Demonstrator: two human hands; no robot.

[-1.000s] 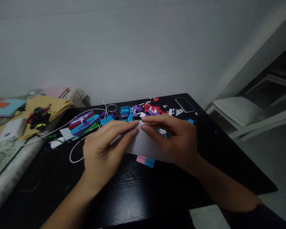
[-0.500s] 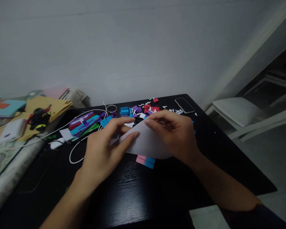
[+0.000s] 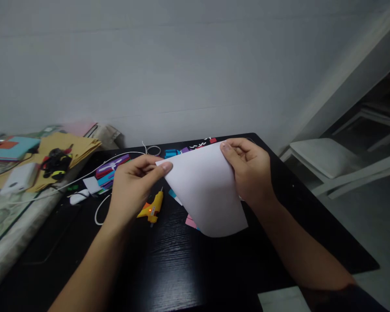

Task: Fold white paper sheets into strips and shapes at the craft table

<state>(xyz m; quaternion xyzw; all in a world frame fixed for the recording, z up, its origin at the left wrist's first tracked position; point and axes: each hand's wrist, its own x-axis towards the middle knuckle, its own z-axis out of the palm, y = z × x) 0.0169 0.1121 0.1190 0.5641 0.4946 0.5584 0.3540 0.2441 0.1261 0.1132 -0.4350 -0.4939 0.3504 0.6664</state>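
Both my hands hold a white sheet of paper [image 3: 208, 190] lifted above the black table [image 3: 169, 268]. My left hand [image 3: 133, 186] pinches its upper left corner between thumb and fingers. Gripping the upper right corner is my right hand [image 3: 250, 171]. The sheet hangs down towards me and hides the paper scraps behind it. A small orange glue gun [image 3: 151, 208] with a lit red lamp lies on the table just under my left hand.
Coloured paper pieces [image 3: 112, 167] and a white cable [image 3: 84, 175] lie at the back left of the table. Brown envelopes [image 3: 61, 149] and a white box [image 3: 19, 177] sit on the surface to the left. A white chair [image 3: 325, 154] stands at the right.
The sheet has been raised off the table and opened out, my hands moving up and apart to its corners. The glue gun, hidden before, now shows below my left hand.
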